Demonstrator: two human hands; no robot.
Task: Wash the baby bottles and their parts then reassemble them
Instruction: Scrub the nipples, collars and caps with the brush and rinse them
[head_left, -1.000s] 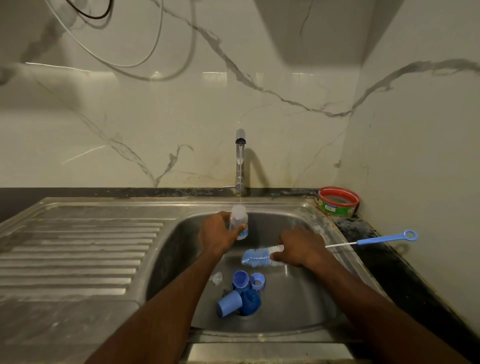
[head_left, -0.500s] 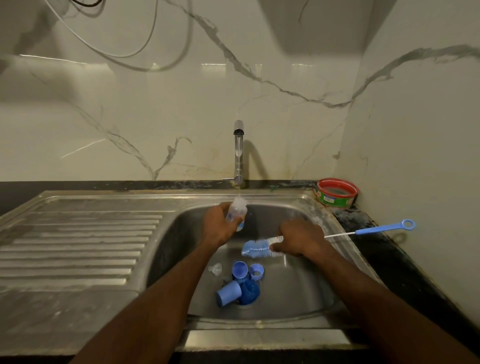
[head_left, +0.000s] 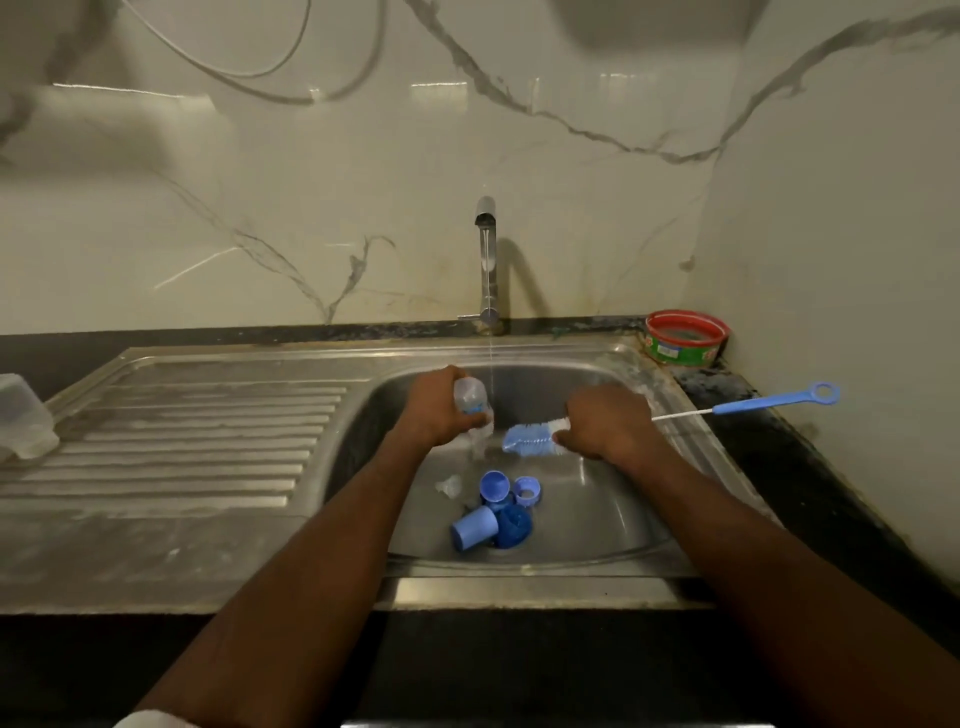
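L hand (head_left: 434, 410) grips the clear baby bottle (head_left: 471, 402) right under the tap (head_left: 486, 249), thin stream running just beside it. R hand (head_left: 605, 423) clenched round the bottle brush (head_left: 535, 439) near its bristles, handle sticking out over the counter (head_left: 810, 467).

Risk, imo: wet bottle slips from the L fingers & drops onto the parts below; brush handle could knock the red tub (head_left: 685, 338) right of the tap.

Below the tap in the sink (head_left: 613, 514): blue caps (head_left: 475, 527), ring (head_left: 527, 491), clear teat (head_left: 449, 486), crowding the drain. Plastic container (head_left: 23, 415) far left of the tap.
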